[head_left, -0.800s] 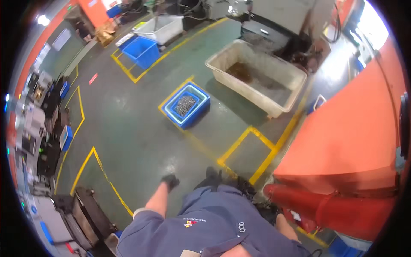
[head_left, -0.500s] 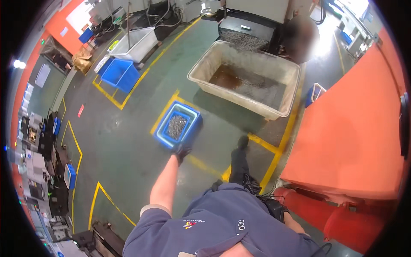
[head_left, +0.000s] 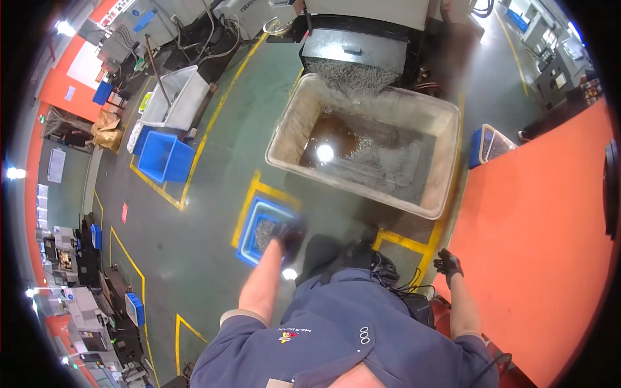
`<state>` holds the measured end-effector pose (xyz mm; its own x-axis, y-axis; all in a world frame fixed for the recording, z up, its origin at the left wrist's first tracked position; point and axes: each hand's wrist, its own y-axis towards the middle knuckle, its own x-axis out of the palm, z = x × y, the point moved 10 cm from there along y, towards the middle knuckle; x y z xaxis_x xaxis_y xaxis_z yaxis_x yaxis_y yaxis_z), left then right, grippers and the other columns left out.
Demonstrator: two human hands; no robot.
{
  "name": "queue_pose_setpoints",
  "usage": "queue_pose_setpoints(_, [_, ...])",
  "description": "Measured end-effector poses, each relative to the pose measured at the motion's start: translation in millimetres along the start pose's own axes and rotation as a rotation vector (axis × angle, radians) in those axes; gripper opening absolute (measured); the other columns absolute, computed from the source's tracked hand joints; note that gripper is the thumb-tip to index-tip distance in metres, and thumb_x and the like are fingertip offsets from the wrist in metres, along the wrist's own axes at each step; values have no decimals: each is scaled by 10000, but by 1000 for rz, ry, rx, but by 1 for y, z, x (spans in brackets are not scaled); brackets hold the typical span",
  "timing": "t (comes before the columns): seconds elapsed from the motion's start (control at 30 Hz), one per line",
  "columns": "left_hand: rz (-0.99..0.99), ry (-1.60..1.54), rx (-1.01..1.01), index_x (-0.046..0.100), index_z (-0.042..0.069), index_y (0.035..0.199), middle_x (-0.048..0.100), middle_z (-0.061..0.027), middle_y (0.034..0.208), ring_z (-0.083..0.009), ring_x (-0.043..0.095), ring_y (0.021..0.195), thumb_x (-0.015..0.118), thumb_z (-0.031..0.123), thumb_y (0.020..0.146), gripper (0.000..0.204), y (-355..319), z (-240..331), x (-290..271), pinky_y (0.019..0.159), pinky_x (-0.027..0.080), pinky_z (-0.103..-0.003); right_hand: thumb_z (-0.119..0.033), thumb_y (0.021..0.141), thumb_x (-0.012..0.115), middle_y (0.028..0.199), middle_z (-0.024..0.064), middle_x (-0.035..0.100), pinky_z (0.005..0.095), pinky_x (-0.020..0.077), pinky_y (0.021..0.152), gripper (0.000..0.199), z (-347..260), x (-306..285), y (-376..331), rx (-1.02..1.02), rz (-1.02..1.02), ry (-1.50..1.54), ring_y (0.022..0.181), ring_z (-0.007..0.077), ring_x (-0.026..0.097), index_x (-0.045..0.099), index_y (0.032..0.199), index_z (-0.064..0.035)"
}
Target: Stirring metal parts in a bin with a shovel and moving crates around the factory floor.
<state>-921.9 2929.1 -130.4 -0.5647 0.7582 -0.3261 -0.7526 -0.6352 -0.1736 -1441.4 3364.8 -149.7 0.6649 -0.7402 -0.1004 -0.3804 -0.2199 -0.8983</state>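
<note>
On the floor stands a blue crate [head_left: 249,255] with a paler bin nested in it and a pile of grey metal pieces [head_left: 264,234] inside. My left hand [head_left: 289,234], in a black glove, is over the crate's right side. Motion smears its fingers, so I cannot make out whether it touches or holds anything. My right hand [head_left: 447,264], also gloved in black, is in front of the orange panel's edge, fingers apart and nothing in them.
Ahead stands a large off-white tub [head_left: 362,187] with brownish liquid and grey scrap, below a chute [head_left: 356,55] of tangled metal shavings. An orange panel [head_left: 530,258] rises on my right. A blue bin [head_left: 165,158] and white tub [head_left: 173,100] stand far left.
My left hand has moved from the crate's near edge to its right side. My right hand has come into view. The tub appears closer and the crate lower in the view.
</note>
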Motion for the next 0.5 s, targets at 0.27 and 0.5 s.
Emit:
queue_pose_setpoints(0.27, [-217,1314,325,611,155,1188,585,-44,1262,-210,540,1146,457,218,908,326,207,77,-35,1014,412,-337,-300,927,520,1203,84,617,338,463,517,426,-19,41,30,-13,98,45,699,248,662,504,1323,-145])
queue_pose_setpoints(0.5, [-402,1356,462,513,105,1297,504,-30,1364,-170,448,1264,334,226,972,389,437,78,-84,1094,335,-322,-466,898,526,1086,97,667,344,499,584,519,-75,160,-18,178,360,-197,624,239,656,541,1299,-137])
